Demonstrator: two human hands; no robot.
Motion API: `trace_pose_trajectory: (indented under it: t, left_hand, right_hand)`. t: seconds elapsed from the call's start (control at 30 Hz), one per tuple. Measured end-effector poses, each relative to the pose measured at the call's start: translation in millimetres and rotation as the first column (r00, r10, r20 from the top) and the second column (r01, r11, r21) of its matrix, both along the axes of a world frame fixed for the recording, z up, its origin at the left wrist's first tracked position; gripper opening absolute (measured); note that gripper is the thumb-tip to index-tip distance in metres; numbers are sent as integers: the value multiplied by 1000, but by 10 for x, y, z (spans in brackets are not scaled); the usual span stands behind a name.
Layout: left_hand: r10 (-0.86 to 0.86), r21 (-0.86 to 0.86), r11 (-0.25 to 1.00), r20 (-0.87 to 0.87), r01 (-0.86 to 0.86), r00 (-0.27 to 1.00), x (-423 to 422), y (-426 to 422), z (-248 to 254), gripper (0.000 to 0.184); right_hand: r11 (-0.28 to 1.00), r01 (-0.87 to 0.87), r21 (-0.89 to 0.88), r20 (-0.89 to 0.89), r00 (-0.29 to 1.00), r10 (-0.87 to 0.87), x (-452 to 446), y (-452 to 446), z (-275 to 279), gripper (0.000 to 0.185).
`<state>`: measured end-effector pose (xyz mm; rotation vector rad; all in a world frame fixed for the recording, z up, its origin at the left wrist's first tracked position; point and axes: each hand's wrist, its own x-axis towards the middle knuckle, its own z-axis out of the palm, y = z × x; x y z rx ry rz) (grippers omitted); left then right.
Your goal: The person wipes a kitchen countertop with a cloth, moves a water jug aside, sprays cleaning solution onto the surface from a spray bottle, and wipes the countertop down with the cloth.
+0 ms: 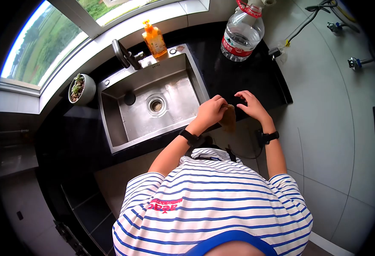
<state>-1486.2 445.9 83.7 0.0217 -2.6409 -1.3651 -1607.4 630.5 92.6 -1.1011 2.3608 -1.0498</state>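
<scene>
My left hand (211, 112) is closed on a brown, limp piece that looks like a cloth (228, 120). It hangs down at the counter's front edge, just right of the sink (183, 87). Beside it, my right hand (253, 106) is apart from the cloth, thumb and fingers spread, with nothing in it. Both wrists carry black bands. Inside the steel sink, the drain (156, 105) shows small light bits in its strainer, and a round black piece (129, 98) sits near the left wall.
A dark faucet (125, 55) and an orange pump bottle (155, 40) stand behind the sink. At the left is a potted succulent (82, 89). A large clear water jug (242, 35) stands on the black counter (221, 79) at the back right, near a cable plug (274, 52).
</scene>
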Motion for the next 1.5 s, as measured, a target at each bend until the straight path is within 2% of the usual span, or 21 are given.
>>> trace_pose_trajectory:
  t: [0.03,0.1,0.13,0.17,0.23,0.3,0.37,0.43,0.53,0.57,0.63,0.67,0.73,0.93,1.0,1.03,1.1,1.17,1.2,1.37,1.5]
  left_hand:
    - [-4,2,1000,-2,4,1000,-46,5,59,16]
    - [-33,-161,986,-438,-42,898,-197,-16,102,15]
    - [-44,-118,993,-449,-11,892,-258,-52,125,15]
    - [-30,-18,999,-280,26,960,-275,-85,138,14]
    - [10,-15,1000,-225,-14,974,-381,-205,134,13]
    - [13,-33,999,-290,-24,957,-473,-359,222,13]
    - [3,-31,999,-302,-13,953,-482,-429,445,15]
    - [-14,40,999,-375,31,927,-415,-428,645,17]
    - [-105,-33,994,-398,100,911,-234,-386,615,23]
    - [-175,-108,984,-408,143,896,-167,-363,570,25]
    - [-283,-123,956,-149,266,948,34,-292,228,32]
    - [-348,-108,934,-71,340,935,119,-297,-76,38]
    - [-332,-129,936,-27,327,943,244,-308,-332,41]
    - [-204,-111,972,56,209,977,33,-171,-633,47]
    - [-104,-252,965,-89,78,991,-109,47,-982,49]
    - [-83,-361,929,5,79,997,-163,158,-1143,54]
    - [-9,-466,885,-7,5,1000,-202,289,-1517,57]
    - [-32,-594,803,-110,-40,993,-204,227,-1633,58]
    - [-32,-599,801,-73,-18,997,-237,189,-1600,59]
    - [6,-593,805,-4,-7,1000,-479,2,-1598,61]
    - [60,-604,796,3,-46,998,-921,-331,-1647,64]
  right_hand:
    - [982,-171,83,-204,962,184,-17,20,-90,43]
    - [982,-154,106,-56,986,160,87,17,-262,41]
    - [984,-143,107,-53,987,149,121,-40,-219,41]
    - [992,-66,111,28,998,64,112,-106,-172,38]
    - [992,17,122,107,994,-30,29,-180,-98,35]
    - [963,201,179,-333,934,-133,-73,-236,-59,33]
    - [972,229,42,-527,832,-174,-157,-268,92,33]
    - [970,244,-2,-592,781,-197,-101,-263,324,35]
    - [985,156,-70,-732,663,-157,6,-144,373,38]
    - [985,158,-65,-733,662,-154,67,-66,274,38]
    - [974,192,123,-672,738,-60,242,112,-56,47]
    - [952,217,217,-605,795,-44,368,204,-264,53]
    - [846,217,487,-386,923,-15,551,423,-684,67]
    - [869,314,383,-387,909,-158,513,272,-947,60]
    - [885,332,327,-381,903,-199,421,60,-1046,57]
    - [873,320,367,-345,919,-192,380,-30,-1206,57]
    - [818,256,515,-209,963,-169,301,-247,-1499,57]
    - [749,325,577,-322,934,-157,311,-398,-1623,58]
    - [755,283,591,-236,956,-173,234,-439,-1618,59]
    - [787,230,573,-280,957,-76,-97,-622,-1672,60]
    - [791,142,595,-202,979,-24,-649,-987,-1668,60]
